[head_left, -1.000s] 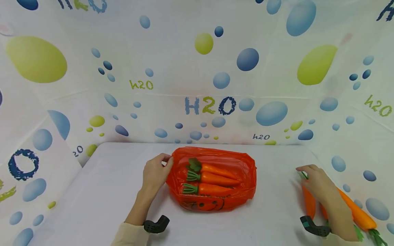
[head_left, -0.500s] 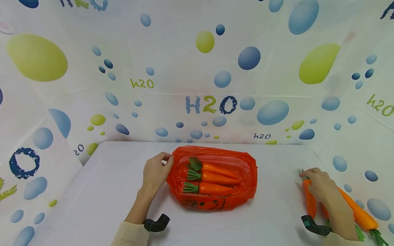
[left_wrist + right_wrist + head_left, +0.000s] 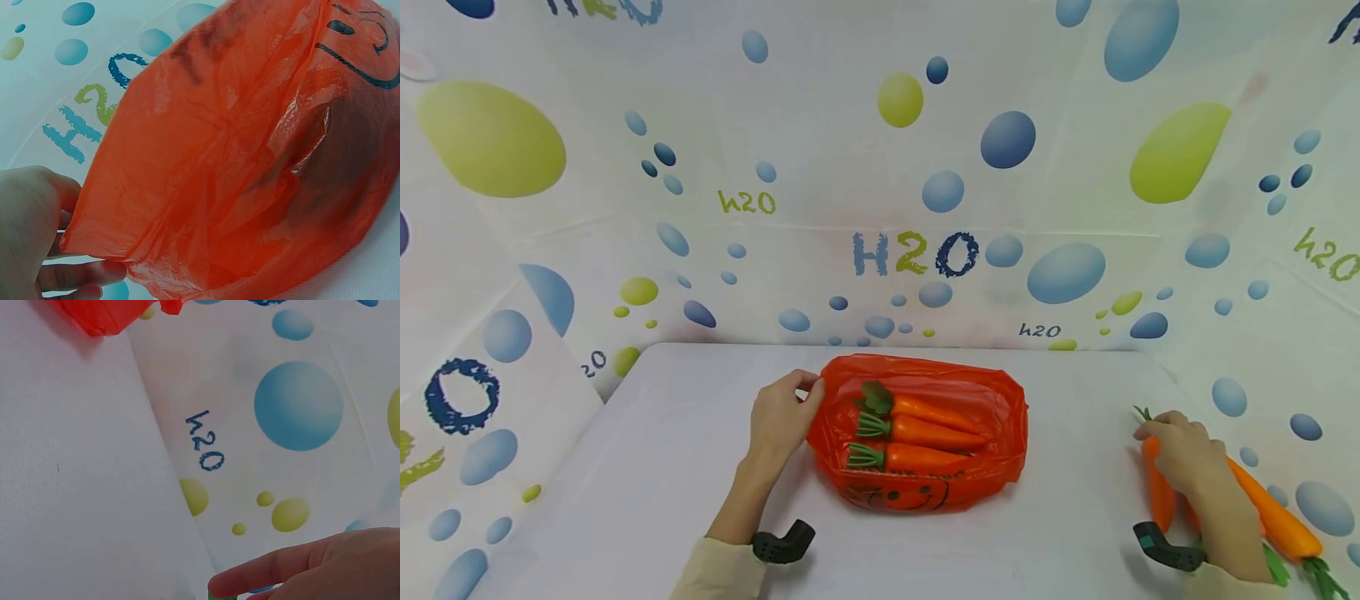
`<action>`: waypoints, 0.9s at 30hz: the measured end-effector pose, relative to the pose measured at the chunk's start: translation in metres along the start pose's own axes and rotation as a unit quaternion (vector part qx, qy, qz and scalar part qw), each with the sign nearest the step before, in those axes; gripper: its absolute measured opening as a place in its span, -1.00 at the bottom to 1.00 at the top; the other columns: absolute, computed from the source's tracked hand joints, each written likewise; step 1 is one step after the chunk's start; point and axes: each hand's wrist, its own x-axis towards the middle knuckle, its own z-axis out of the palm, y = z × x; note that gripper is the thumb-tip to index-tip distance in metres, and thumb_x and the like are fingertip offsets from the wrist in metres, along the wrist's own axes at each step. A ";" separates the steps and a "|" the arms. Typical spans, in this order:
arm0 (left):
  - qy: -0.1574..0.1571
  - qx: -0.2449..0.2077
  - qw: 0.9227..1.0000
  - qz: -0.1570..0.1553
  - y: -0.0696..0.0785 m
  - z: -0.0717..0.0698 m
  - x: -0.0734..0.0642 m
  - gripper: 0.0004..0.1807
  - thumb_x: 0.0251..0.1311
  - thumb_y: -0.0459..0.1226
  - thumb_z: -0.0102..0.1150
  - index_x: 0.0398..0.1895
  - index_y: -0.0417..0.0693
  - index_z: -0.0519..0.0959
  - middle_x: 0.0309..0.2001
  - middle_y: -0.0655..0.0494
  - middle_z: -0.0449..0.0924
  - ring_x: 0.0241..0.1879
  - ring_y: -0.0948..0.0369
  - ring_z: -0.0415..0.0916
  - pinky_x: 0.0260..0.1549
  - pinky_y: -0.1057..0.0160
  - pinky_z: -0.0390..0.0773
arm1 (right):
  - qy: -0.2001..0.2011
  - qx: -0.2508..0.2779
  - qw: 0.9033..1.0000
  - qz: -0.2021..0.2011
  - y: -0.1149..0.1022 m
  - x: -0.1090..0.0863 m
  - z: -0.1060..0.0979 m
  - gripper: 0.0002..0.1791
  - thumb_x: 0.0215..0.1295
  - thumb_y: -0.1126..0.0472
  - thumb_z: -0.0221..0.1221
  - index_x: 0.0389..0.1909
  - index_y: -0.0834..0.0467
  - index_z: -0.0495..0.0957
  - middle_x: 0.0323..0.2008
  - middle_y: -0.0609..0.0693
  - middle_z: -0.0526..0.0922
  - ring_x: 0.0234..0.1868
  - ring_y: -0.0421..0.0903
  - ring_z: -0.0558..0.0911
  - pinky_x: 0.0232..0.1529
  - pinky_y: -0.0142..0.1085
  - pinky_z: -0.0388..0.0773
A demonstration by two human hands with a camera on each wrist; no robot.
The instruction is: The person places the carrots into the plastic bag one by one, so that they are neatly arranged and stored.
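Note:
A red plastic bag (image 3: pixel 925 496) with a printed smiley face lies open-mouthed in mid-table in the head view. Inside it, three orange carrots (image 3: pixel 932 432) rest side by side, green stems to the left. My left hand (image 3: pixel 778 421) pinches the bag's left rim; the left wrist view shows the fingers (image 3: pixel 81 275) at the rim's corner. At the right, my right hand (image 3: pixel 1183 450) pinches a carrot (image 3: pixel 1159 492) near its green top, which pokes out past the fingertips. The right wrist view shows a finger (image 3: pixel 250 578) over a bit of green.
Beneath and beside my right forearm lie more carrots, one large carrot (image 3: pixel 1281 521) pointing toward the lower right. The white table (image 3: pixel 1060 542) ends at a backdrop (image 3: pixel 820 275) printed with blue and green drops.
My right fingers have closed on the carrot's top and drawn slightly right, so more of its greens shows. The left hand keeps its hold on the bag.

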 end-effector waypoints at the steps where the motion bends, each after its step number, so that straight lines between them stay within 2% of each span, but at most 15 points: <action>1: -0.001 -0.001 1.000 -0.001 0.000 0.000 0.000 -0.75 0.34 -0.14 0.15 -0.12 -0.07 0.71 -0.27 0.02 0.75 -0.42 0.16 0.55 -0.46 0.35 0.58 | -0.003 0.000 1.000 0.002 0.000 0.000 0.000 -0.68 0.17 0.45 0.19 -0.04 0.20 0.66 0.06 0.47 0.40 -0.05 0.46 0.36 -0.11 0.35 0.36; 7: 0.000 0.000 1.000 -0.001 0.001 0.000 -0.001 -0.74 0.34 -0.13 0.14 -0.13 -0.07 0.70 -0.27 0.03 0.76 -0.41 0.15 0.56 -0.45 0.32 0.60 | -0.022 0.000 1.000 0.011 0.002 0.001 -0.001 -0.65 0.18 0.43 0.13 -0.01 0.21 0.64 0.07 0.46 0.38 -0.10 0.45 0.41 -0.11 0.33 0.37; 13: 0.003 0.000 1.000 0.001 0.001 0.001 -0.001 -0.74 0.34 -0.13 0.13 -0.13 -0.07 0.70 -0.27 0.03 0.76 -0.41 0.15 0.58 -0.45 0.32 0.60 | -0.035 0.006 0.999 0.019 0.001 0.003 -0.001 -0.63 0.18 0.43 0.08 0.00 0.22 0.64 0.11 0.46 0.40 -0.16 0.36 0.49 -0.09 0.35 0.41; 20: 0.001 -0.001 1.000 -0.002 0.001 0.001 -0.001 -0.74 0.34 -0.13 0.13 -0.12 -0.07 0.70 -0.26 0.02 0.76 -0.40 0.14 0.58 -0.45 0.32 0.60 | -0.032 0.016 0.999 0.001 0.001 0.003 0.003 -0.65 0.18 0.50 0.05 -0.06 0.27 0.66 0.09 0.49 0.38 -0.11 0.40 0.45 -0.07 0.24 0.55; 24: -0.001 -0.002 1.000 -0.002 0.002 0.000 -0.001 -0.73 0.34 -0.12 0.13 -0.11 -0.07 0.70 -0.25 0.02 0.76 -0.40 0.14 0.58 -0.45 0.32 0.60 | -0.030 0.025 0.999 -0.010 0.002 0.003 0.006 -0.66 0.16 0.53 0.10 -0.06 0.27 0.65 0.08 0.51 0.36 -0.07 0.45 0.39 -0.07 0.21 0.55; 27: -0.003 -0.003 1.000 -0.002 0.003 -0.001 -0.001 -0.73 0.35 -0.12 0.13 -0.11 -0.07 0.70 -0.24 0.02 0.76 -0.39 0.14 0.59 -0.45 0.32 0.61 | -0.036 0.036 0.999 -0.004 0.003 0.003 0.007 -0.64 0.16 0.52 0.12 -0.02 0.26 0.63 0.11 0.51 0.33 -0.05 0.47 0.33 -0.10 0.19 0.54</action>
